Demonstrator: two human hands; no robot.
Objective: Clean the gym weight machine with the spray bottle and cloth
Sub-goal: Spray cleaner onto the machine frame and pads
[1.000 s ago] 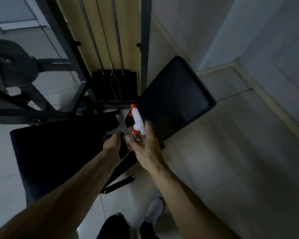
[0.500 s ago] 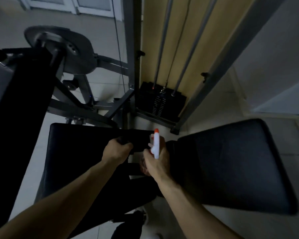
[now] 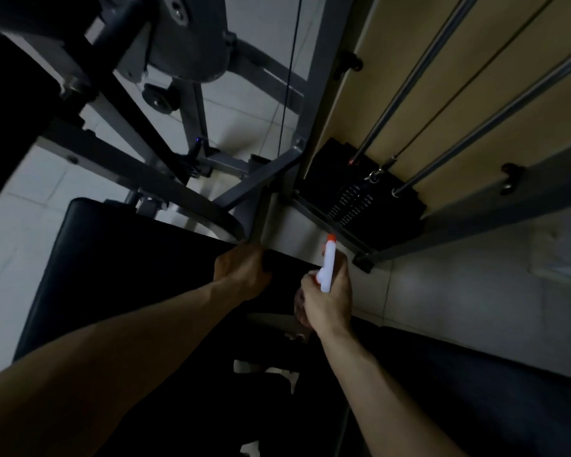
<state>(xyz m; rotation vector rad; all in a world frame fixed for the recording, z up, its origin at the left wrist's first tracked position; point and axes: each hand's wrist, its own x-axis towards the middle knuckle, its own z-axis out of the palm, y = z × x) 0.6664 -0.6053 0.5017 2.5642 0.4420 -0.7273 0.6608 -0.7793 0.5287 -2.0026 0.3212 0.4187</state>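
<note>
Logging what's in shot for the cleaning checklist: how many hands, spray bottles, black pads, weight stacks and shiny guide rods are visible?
Hands: 2, left hand and right hand
Spray bottle: 1
Black pads: 2, left pad and right pad
Weight stack: 1
Guide rods: 2, left rod and right rod
Total: 8

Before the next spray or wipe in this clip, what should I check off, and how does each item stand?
1. Spray bottle gripped by the right hand: ok.
2. Nozzle aimed away from the person, toward the weight stack: ok.
3. Cloth in the left hand: cannot tell; its curled fingers sit at the black pad edge, which is too dark to read.
4. Liquid left in the bottle: cannot tell; the hand hides its body.
</note>
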